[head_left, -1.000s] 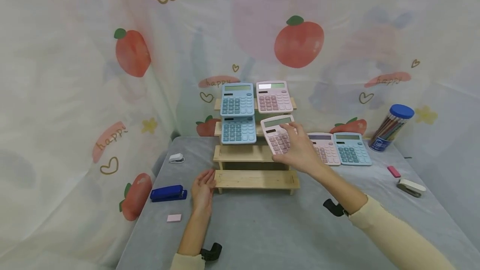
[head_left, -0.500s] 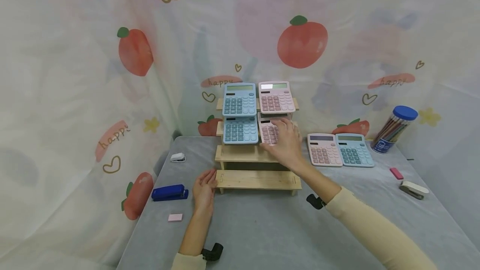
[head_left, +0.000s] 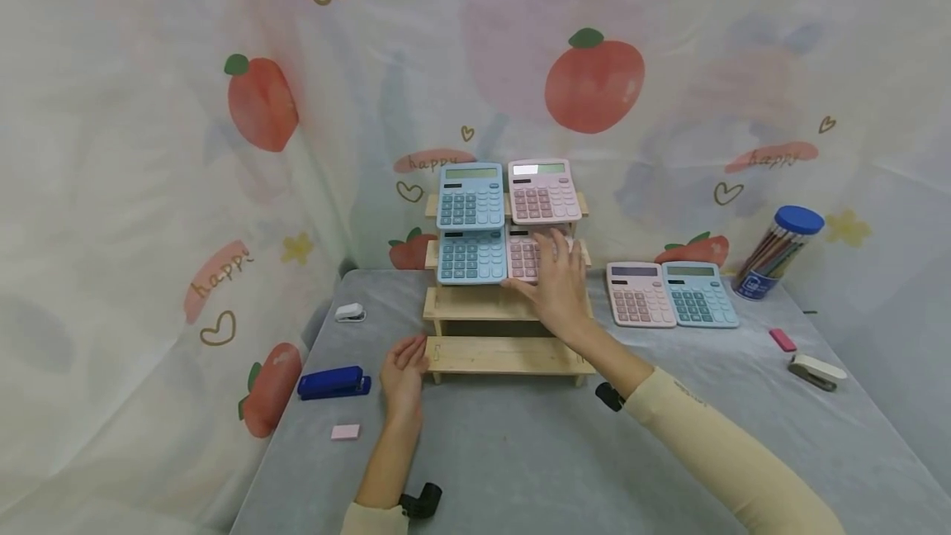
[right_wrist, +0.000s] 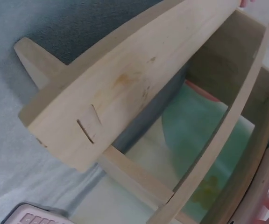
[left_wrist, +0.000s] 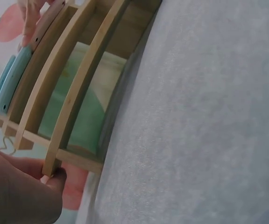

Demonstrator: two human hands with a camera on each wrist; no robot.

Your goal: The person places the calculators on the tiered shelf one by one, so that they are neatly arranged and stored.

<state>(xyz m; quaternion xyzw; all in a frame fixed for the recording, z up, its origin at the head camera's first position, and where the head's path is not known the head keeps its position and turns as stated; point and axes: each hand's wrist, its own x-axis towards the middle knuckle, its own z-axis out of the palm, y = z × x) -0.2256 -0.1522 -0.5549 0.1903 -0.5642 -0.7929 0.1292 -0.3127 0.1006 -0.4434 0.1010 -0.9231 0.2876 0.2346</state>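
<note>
A stepped wooden rack [head_left: 513, 355] stands on the table. My left hand [head_left: 402, 378] pinches the left end of its lowest step; the left wrist view shows thumb and fingers around the wood [left_wrist: 52, 163]. On the second step from the top, my right hand [head_left: 559, 291] holds a pink calculator [head_left: 522, 258], thumb at its lower edge, fingers over its right part, hiding much of it. A light blue calculator [head_left: 471, 261] leans right beside it. Above, another blue calculator [head_left: 470, 198] and a pink one [head_left: 545, 195] lean on the top step. The two lower steps hold nothing.
Right of the rack lie a pink calculator [head_left: 642, 295] and a blue one [head_left: 700, 295], then a pencil jar [head_left: 778, 253], a pink eraser [head_left: 782, 340] and a white stapler [head_left: 817, 372]. At left are a small white stapler [head_left: 350, 313], blue stapler [head_left: 334, 382] and pale eraser [head_left: 345, 433].
My right hand has carried the pink calculator leftward onto the second step, next to the blue one, then shifted slightly further left. My left hand has stayed at the rack's lowest step.
</note>
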